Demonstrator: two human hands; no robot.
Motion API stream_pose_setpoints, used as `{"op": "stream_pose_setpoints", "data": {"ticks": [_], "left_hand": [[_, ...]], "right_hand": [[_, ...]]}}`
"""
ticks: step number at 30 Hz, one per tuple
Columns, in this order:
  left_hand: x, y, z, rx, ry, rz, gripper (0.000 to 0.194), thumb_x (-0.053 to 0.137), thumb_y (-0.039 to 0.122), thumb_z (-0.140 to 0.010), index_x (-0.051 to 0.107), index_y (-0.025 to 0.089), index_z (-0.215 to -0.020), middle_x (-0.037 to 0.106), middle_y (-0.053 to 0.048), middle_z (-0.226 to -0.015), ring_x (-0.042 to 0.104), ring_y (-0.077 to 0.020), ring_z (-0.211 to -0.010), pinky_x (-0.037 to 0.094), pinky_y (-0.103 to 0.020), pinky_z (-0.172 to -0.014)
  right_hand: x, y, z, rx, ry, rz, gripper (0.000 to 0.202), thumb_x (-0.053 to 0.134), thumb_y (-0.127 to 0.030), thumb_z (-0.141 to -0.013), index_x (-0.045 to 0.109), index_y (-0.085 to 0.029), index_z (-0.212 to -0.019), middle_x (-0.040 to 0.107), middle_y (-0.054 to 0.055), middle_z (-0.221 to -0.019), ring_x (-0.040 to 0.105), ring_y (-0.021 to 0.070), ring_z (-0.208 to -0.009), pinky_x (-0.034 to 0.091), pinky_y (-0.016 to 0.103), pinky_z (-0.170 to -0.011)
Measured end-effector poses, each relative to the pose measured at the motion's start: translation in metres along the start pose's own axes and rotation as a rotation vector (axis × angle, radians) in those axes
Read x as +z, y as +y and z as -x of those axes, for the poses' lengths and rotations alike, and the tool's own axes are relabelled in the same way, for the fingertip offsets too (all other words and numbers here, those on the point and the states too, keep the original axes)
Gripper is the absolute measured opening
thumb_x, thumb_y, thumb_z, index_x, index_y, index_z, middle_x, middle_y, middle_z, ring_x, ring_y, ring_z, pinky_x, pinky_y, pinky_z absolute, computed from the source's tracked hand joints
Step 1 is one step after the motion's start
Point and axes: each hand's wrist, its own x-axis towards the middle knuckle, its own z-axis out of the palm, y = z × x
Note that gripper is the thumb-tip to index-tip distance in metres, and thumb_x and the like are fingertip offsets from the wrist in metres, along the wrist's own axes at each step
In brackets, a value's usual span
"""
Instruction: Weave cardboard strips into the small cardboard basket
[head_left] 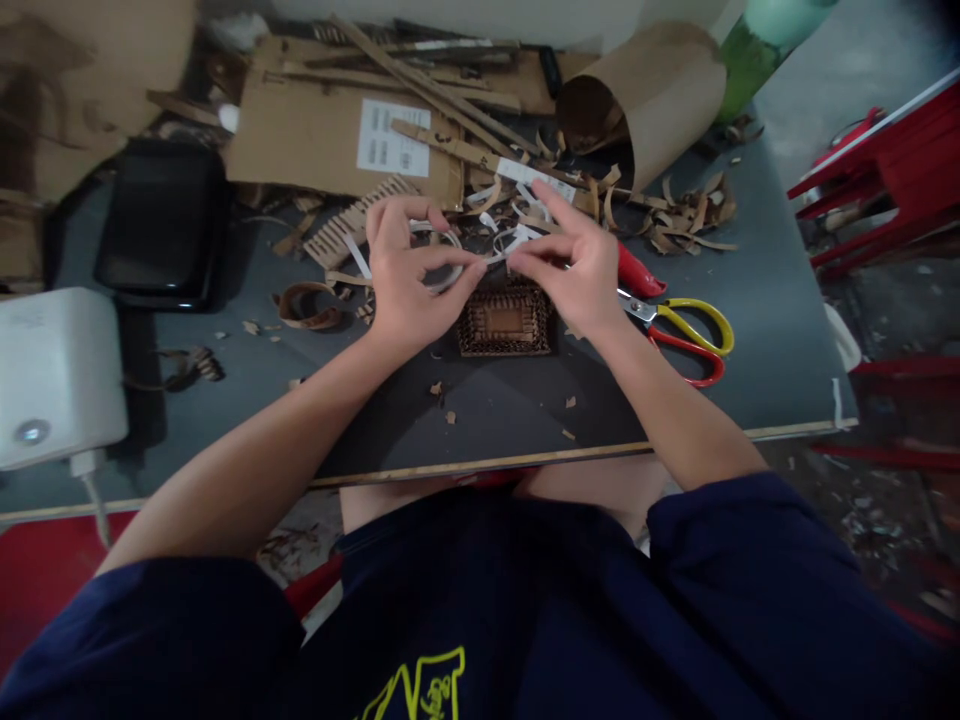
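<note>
My left hand (409,265) has a thin, pale ring that looks like a roll of narrow tape (455,268) hooked around its fingers, with thumb and forefinger pinched near its loose end. Thumb and forefinger of my right hand (574,260) pinch the other side of the narrow whitish strip, close to the left fingertips. Just below both hands, a small brown woven cardboard tray (505,322) rests on the dark table. Scissors (679,330) with one yellow and one red handle lie beside my right wrist, their blades partly hidden by it.
Flat cardboard (300,130) and long strips lie at the back, near a rolled cardboard tube (660,95). Brown curled scraps (694,215) litter the right. A black case (161,220) and a white device (60,375) stand on the left. The table's front edge (487,463) runs before my lap.
</note>
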Motion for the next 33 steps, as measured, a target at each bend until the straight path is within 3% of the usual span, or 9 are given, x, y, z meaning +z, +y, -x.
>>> {"op": "stream_pose_setpoints", "data": {"ticks": [4, 9, 13, 16, 18, 22, 24, 27, 33], "left_hand": [[0.001, 0.001, 0.000, -0.024, -0.070, -0.006, 0.050, 0.038, 0.059, -0.102, 0.070, 0.022, -0.109, 0.065, -0.007, -0.113, 0.049, -0.0268, -0.121, 0.041, -0.056, -0.098], [0.005, 0.008, 0.002, -0.025, -0.092, 0.095, 0.045, 0.040, 0.056, -0.101, 0.067, 0.028, -0.124, 0.073, -0.004, -0.106, 0.066, -0.0221, -0.100, 0.051, -0.045, -0.092], [-0.004, 0.001, 0.001, -0.051, -0.092, 0.146, 0.062, 0.040, 0.062, -0.098, 0.045, 0.025, -0.148, 0.074, -0.006, -0.111, 0.067, -0.0249, -0.106, 0.051, -0.046, -0.097], [-0.013, -0.012, -0.005, 0.108, -0.314, 0.276, 0.096, 0.055, 0.078, -0.083, 0.030, 0.020, -0.156, 0.073, -0.008, -0.117, 0.065, -0.0264, -0.114, 0.050, -0.046, -0.103], [-0.015, -0.019, -0.008, 0.215, -0.456, 0.238, 0.112, 0.059, 0.086, -0.073, 0.025, 0.021, -0.158, 0.066, -0.012, -0.133, 0.058, -0.0329, -0.127, 0.042, -0.053, -0.111], [-0.013, -0.021, -0.007, 0.278, -0.613, 0.121, 0.116, 0.066, 0.081, -0.070, 0.019, 0.025, -0.160, 0.060, -0.014, -0.141, 0.054, -0.0401, -0.132, 0.034, -0.057, -0.112], [-0.010, -0.018, -0.004, 0.269, -0.587, 0.079, 0.108, 0.069, 0.073, -0.073, 0.022, 0.026, -0.159, 0.063, -0.013, -0.138, 0.056, -0.0392, -0.130, 0.035, -0.055, -0.112], [-0.006, -0.013, 0.000, 0.212, -0.440, 0.021, 0.102, 0.074, 0.064, -0.073, 0.030, 0.024, -0.156, 0.064, -0.013, -0.136, 0.059, -0.0388, -0.125, 0.037, -0.053, -0.110], [0.002, -0.004, 0.007, 0.137, -0.257, -0.080, 0.097, 0.075, 0.061, -0.073, 0.033, 0.026, -0.153, 0.063, -0.015, -0.136, 0.058, -0.0398, -0.125, 0.042, -0.053, -0.106]], "right_hand": [[-0.003, 0.012, -0.004, 0.015, 0.072, -0.005, 0.064, 0.079, -0.061, -0.075, 0.062, -0.028, -0.128, 0.079, 0.001, -0.088, 0.073, 0.0254, -0.090, 0.060, 0.048, -0.091], [-0.007, 0.010, 0.000, -0.054, 0.233, 0.152, 0.058, 0.068, -0.063, -0.085, 0.056, -0.030, -0.131, 0.078, 0.005, -0.100, 0.071, 0.0281, -0.099, 0.055, 0.054, -0.099], [-0.022, 0.014, -0.005, -0.104, 0.351, 0.229, 0.057, 0.057, -0.066, -0.091, 0.053, -0.031, -0.135, 0.076, 0.007, -0.112, 0.070, 0.0280, -0.103, 0.054, 0.052, -0.098], [-0.032, 0.026, -0.012, -0.105, 0.318, 0.208, 0.061, 0.055, -0.069, -0.091, 0.049, -0.033, -0.140, 0.077, 0.006, -0.108, 0.070, 0.0265, -0.099, 0.056, 0.046, -0.087], [-0.032, 0.031, -0.014, -0.096, 0.233, 0.172, 0.063, 0.055, -0.069, -0.091, 0.045, -0.034, -0.143, 0.077, 0.006, -0.106, 0.070, 0.0263, -0.099, 0.056, 0.044, -0.083], [-0.023, 0.023, -0.010, -0.089, 0.102, 0.077, 0.061, 0.057, -0.066, -0.091, 0.041, -0.037, -0.143, 0.075, 0.005, -0.108, 0.070, 0.0267, -0.103, 0.055, 0.046, -0.086], [-0.020, 0.014, -0.008, -0.089, 0.081, 0.058, 0.059, 0.060, -0.064, -0.091, 0.043, -0.036, -0.140, 0.075, 0.005, -0.105, 0.070, 0.0267, -0.103, 0.055, 0.046, -0.089], [-0.019, 0.004, -0.005, -0.082, 0.042, 0.077, 0.052, 0.062, -0.059, -0.092, 0.047, -0.035, -0.135, 0.075, 0.004, -0.101, 0.070, 0.0269, -0.100, 0.054, 0.047, -0.091], [-0.009, 0.004, 0.001, -0.061, -0.043, 0.158, 0.048, 0.070, -0.046, -0.089, 0.051, -0.032, -0.131, 0.075, 0.003, -0.091, 0.068, 0.0300, -0.105, 0.049, 0.054, -0.102]]}}
